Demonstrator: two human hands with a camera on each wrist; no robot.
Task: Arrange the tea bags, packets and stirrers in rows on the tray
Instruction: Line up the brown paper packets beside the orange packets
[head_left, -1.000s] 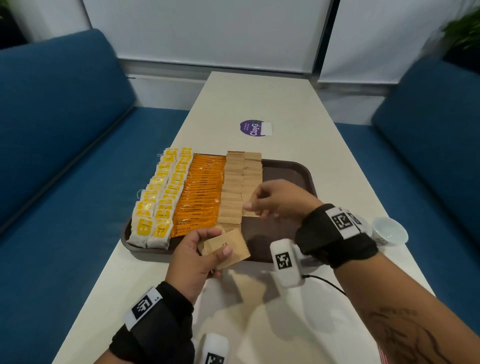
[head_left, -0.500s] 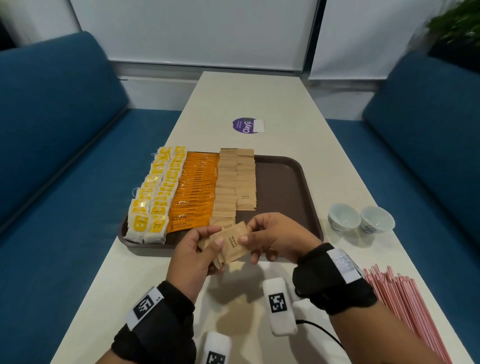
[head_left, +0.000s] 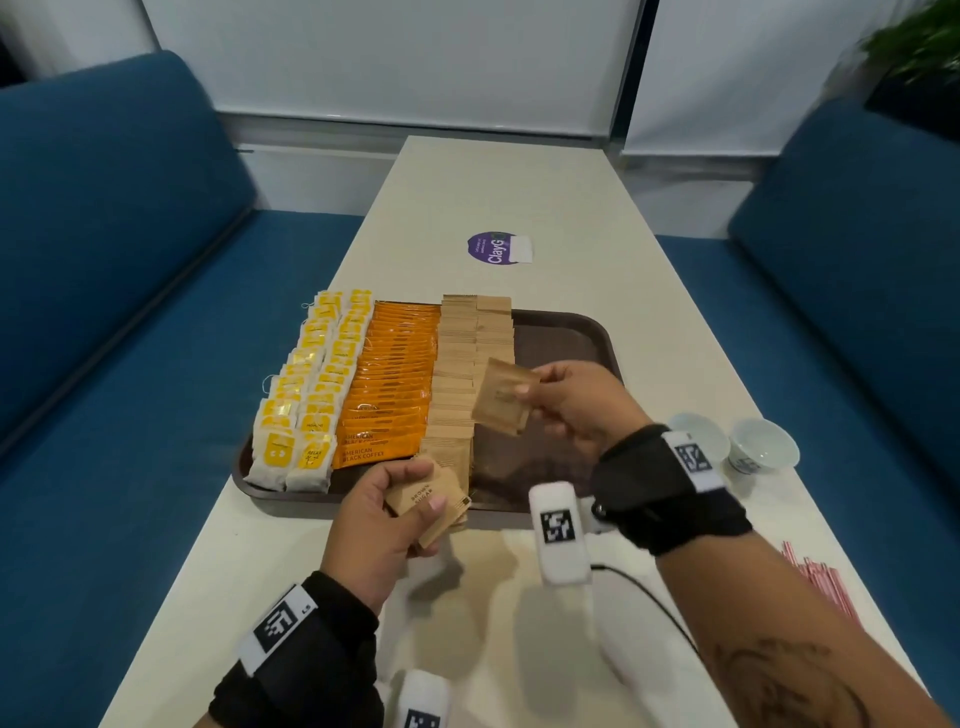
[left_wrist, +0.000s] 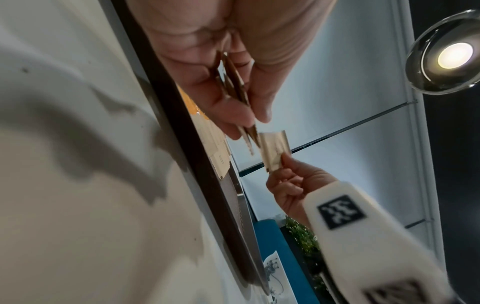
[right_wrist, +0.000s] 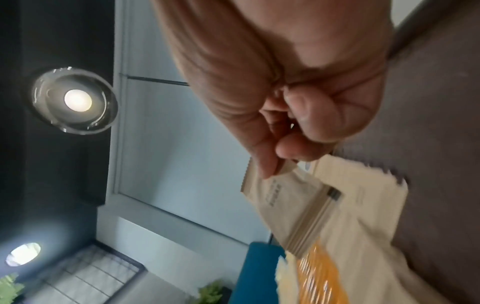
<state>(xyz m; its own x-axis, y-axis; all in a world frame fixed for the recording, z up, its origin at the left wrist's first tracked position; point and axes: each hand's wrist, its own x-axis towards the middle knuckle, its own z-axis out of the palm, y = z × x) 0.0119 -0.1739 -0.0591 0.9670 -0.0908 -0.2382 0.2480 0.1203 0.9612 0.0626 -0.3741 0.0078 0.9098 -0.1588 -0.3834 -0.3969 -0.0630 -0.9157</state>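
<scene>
A dark brown tray (head_left: 582, 338) holds rows of yellow tea bags (head_left: 306, 395), orange coffee packets (head_left: 395, 379) and brown sugar packets (head_left: 467, 364). My left hand (head_left: 384, 514) grips a small stack of brown sugar packets (head_left: 431, 506) at the tray's near edge; the left wrist view shows the stack (left_wrist: 233, 86) edge-on between thumb and fingers. My right hand (head_left: 576, 405) pinches one brown sugar packet (head_left: 501, 402) above the tray, just right of the brown rows. That packet (right_wrist: 285, 197) hangs below the fingers in the right wrist view.
Two small white cups (head_left: 727, 441) stand on the table right of the tray. Pink stirrers (head_left: 821, 582) lie at the table's right edge. A purple sticker (head_left: 493, 248) sits beyond the tray. Blue sofas flank the table on both sides.
My right hand took one brown packet from the stack in my left hand and carried it up and forward over the tray. The left hand stayed near the tray's front edge.
</scene>
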